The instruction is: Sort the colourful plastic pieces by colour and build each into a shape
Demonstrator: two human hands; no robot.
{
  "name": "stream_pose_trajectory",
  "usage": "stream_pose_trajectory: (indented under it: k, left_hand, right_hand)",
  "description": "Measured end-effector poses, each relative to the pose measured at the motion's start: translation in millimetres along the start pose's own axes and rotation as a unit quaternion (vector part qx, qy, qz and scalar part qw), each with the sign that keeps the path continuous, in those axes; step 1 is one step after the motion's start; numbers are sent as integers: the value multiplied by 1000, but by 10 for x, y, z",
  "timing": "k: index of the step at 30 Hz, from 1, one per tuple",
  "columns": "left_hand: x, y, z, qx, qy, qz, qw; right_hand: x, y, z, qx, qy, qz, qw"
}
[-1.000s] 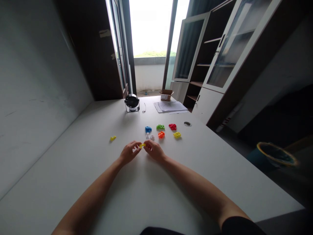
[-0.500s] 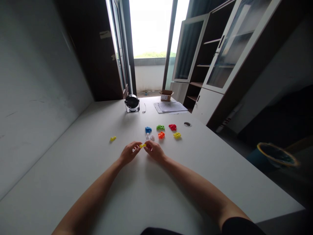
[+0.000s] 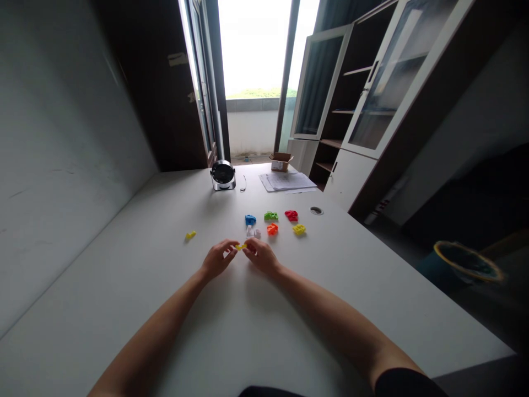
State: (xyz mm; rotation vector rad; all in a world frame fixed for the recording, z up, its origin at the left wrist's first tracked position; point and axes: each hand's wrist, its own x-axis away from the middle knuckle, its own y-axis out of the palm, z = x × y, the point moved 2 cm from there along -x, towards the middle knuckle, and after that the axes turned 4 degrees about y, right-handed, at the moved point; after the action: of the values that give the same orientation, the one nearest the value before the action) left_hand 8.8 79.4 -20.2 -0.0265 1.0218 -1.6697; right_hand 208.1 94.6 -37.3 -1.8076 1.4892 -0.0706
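Between the fingertips of my left hand (image 3: pixel 219 258) and my right hand (image 3: pixel 260 255) is a small yellow plastic piece (image 3: pixel 241 247), pinched from both sides above the white table. Its exact shape is partly hidden by the fingers. Just beyond my right hand lies a cluster of white pieces (image 3: pixel 253 232). Small piles of blue pieces (image 3: pixel 250 219), green pieces (image 3: pixel 271 215), red pieces (image 3: pixel 291 215), orange pieces (image 3: pixel 272 229) and yellow pieces (image 3: pixel 299 229) sit in two rows behind it. A joined-looking yellow piece (image 3: pixel 190 235) rests alone to the left.
On the white table (image 3: pixel 136 264) a round black device on a stand (image 3: pixel 223 175) is at the back, beside a thin cord (image 3: pixel 243 183). Papers (image 3: pixel 287 181) and an open cardboard box (image 3: pixel 281 161) stand further right, near a cable hole (image 3: pixel 316 210). A bin (image 3: pixel 467 264) is on the floor at right.
Both hands stay nearly in place, keeping hold of the yellow piece, which seems slightly tilted differently. The piles on the table have not moved.
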Motion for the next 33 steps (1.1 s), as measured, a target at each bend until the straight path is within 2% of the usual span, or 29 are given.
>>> stream_pose_trajectory:
  k: [20,33]
  left_hand:
    - [5,10,-15,-12,8,16,1000]
    - [5,31,-1,-8,22,4,1000]
  right_hand:
    - [-5,11,35,26,-5,-10,1000]
    - [-8,-6,17,27,3,-13,1000]
